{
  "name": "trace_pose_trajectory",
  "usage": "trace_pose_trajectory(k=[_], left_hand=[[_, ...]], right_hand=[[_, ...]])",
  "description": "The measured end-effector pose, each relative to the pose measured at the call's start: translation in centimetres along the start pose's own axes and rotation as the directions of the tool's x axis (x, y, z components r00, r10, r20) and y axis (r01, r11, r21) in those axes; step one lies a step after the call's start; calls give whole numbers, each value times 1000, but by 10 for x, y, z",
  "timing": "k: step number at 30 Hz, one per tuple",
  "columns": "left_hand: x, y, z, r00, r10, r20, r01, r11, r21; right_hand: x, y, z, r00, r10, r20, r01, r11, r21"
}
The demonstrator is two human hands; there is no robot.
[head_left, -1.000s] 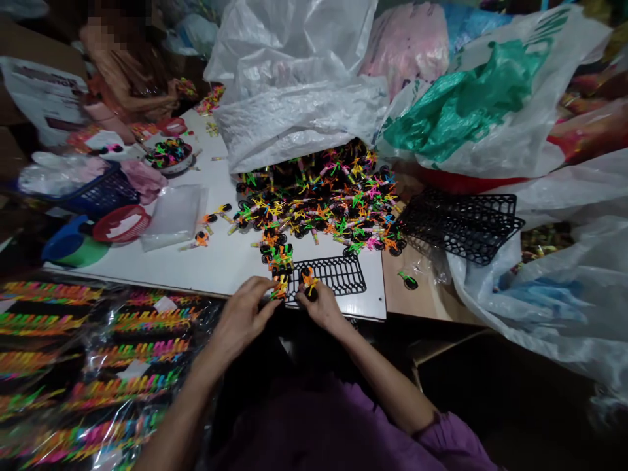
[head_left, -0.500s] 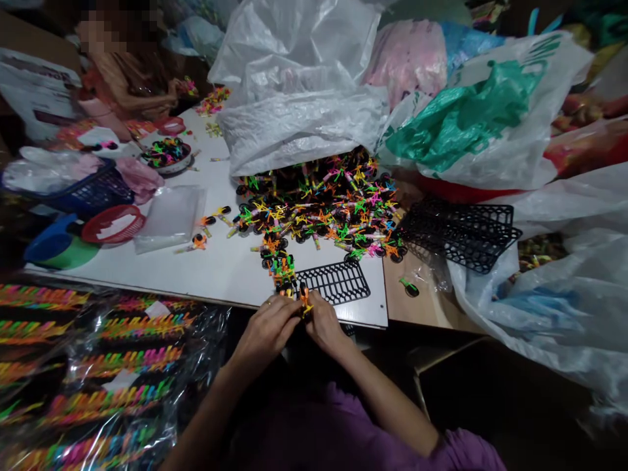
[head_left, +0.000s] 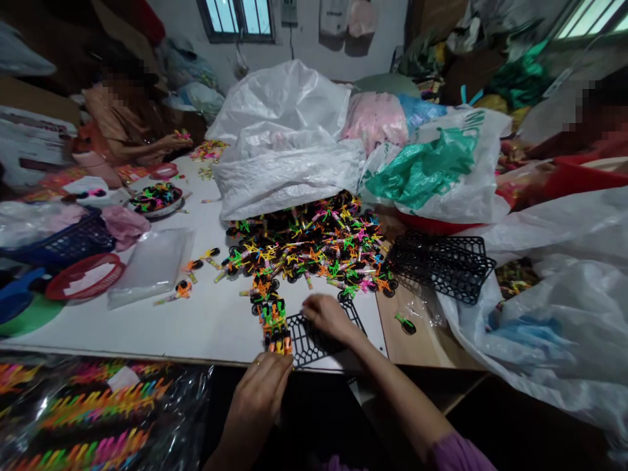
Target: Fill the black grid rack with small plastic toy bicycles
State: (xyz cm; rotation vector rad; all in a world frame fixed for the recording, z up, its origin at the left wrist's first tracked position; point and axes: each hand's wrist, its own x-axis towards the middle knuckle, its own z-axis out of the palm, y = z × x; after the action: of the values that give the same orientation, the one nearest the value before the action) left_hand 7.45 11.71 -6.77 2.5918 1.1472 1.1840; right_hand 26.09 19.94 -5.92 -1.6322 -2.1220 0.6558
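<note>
Black plastic rack (head_left: 305,341), partly hidden under right hand (head_left: 328,317)

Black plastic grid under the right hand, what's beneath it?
The black plastic grid lies on the white table top, which shows through its open holes. The part under the right hand is covered, so whatever is beneath there cannot be seen.

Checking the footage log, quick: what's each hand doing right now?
Left hand: curled at the table edge beside the black-wheeled toys; cannot tell if it holds anything.
Right hand: open, palm down on the black plastic grid, holding nothing visible.
</note>
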Motion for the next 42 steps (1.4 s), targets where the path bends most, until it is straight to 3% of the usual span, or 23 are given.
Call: trace_pose_trajectory(k=[2, 5, 8, 11, 17, 21, 24, 26, 30, 32, 35, 38, 42], left_hand=[[-1, 0, 0, 1000, 9, -1, -9, 1000, 9], [-2, 2, -2, 999, 30, 9, -31, 999, 43], [-5, 6, -5, 999, 27, 37, -31, 995, 98], [-4, 6, -8, 998, 20, 60, -27, 993, 119], [7, 0, -8, 996, -35, 78, 32, 999, 33], [10, 3, -15, 996, -31, 79, 29, 999, 22], [22, 0, -27, 997, -67, -39, 69, 997, 31], [37, -8, -31, 992, -110, -62, 114, 992, 55], [61, -28, -19, 976, -94, 197, 80, 994, 73], [65, -34, -8, 957, -92, 274, 77, 995, 67], [63, -37, 2, 946, -124, 299, 108, 992, 68], [61, -38, 4, 939, -143, 312, 126, 989, 72], [60, -36, 4, 944, -124, 305, 112, 992, 55]], right_hand=[[32, 2, -10, 975, 147, -164, -175, 970, -170], [66, 3, -9, 942, 276, -193, -324, 899, -294], [67, 10, -2, 935, 310, -171, -349, 893, -285], [44, 22, -5, 916, 373, -150, -396, 902, -171], [7, 26, -10, 936, 302, -181, -237, 921, 309], [-2, 19, 10, 958, 256, -129, -175, 879, 443], [-9, 13, 25, 968, 221, -120, -127, 841, 525], [-13, 8, 33, 971, 198, -137, -92, 831, 549], [-15, -1, 47, 972, 184, -147, -107, 902, 419], [-13, -4, 53, 963, 177, -203, -97, 931, 353], [-10, -4, 55, 967, 104, -234, -38, 961, 273], [-11, -1, 51, 990, 17, -142, 0, 993, 119], [-14, -1, 41, 1000, -4, -17, 3, 995, -98]])
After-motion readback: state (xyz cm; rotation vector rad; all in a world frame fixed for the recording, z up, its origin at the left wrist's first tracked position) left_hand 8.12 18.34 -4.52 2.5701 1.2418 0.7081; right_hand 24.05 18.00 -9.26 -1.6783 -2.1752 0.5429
